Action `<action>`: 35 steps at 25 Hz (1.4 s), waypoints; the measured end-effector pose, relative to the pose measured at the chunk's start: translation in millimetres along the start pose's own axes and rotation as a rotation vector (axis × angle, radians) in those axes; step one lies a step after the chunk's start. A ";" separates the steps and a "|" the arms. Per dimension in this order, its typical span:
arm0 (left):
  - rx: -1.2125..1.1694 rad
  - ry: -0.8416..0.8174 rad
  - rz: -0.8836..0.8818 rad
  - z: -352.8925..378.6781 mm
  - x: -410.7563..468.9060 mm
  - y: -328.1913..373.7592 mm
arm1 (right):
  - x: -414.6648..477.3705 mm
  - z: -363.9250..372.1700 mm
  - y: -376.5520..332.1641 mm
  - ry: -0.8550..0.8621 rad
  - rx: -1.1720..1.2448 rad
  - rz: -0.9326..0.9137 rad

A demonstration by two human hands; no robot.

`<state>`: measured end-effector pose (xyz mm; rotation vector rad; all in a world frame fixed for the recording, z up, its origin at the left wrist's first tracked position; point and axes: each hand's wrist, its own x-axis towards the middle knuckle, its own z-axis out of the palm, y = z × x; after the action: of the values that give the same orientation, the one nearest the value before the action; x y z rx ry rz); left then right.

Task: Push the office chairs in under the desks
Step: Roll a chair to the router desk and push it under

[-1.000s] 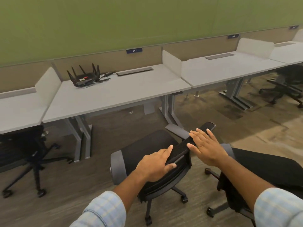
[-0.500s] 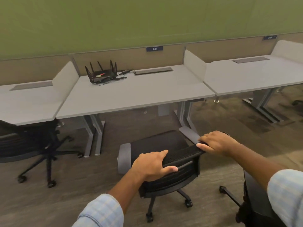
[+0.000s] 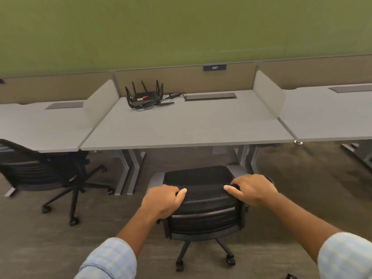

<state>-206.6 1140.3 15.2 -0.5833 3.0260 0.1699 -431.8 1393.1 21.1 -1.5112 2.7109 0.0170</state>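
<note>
A black mesh office chair (image 3: 203,210) stands square in front of the middle grey desk (image 3: 187,131), its seat just short of the desk's front edge. My left hand (image 3: 163,200) grips the left end of the backrest's top edge. My right hand (image 3: 251,190) grips the right end. The chair's grey armrests point toward the desk. A second black chair (image 3: 40,170) sits at the left desk (image 3: 40,127), partly under it and turned sideways.
A black router (image 3: 144,96) with antennas and cables lies at the back of the middle desk. Grey desk legs (image 3: 130,170) stand left and right of the chair. Low dividers separate the desks. A third desk (image 3: 332,115) continues to the right. Carpet floor all around.
The chair has swung from angled to square with the middle desk. My right hand went from resting flat to gripping the backrest. A second chair at the lower right has left the view.
</note>
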 end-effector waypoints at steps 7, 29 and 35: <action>-0.021 0.000 -0.013 -10.1 68.9 -29.0 | 68.3 -6.5 14.6 0.053 -0.002 -0.031; -0.029 0.055 0.107 -26.8 279.3 -156.6 | 280.9 -10.2 26.7 0.025 -0.059 0.073; -0.042 0.068 0.144 -23.3 299.9 -168.9 | 301.0 -3.8 31.0 0.040 -0.049 0.088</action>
<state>-422.4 871.6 -0.6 -0.3819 3.1381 0.2242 -616.4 1153.4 13.1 -1.4182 2.8267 0.0564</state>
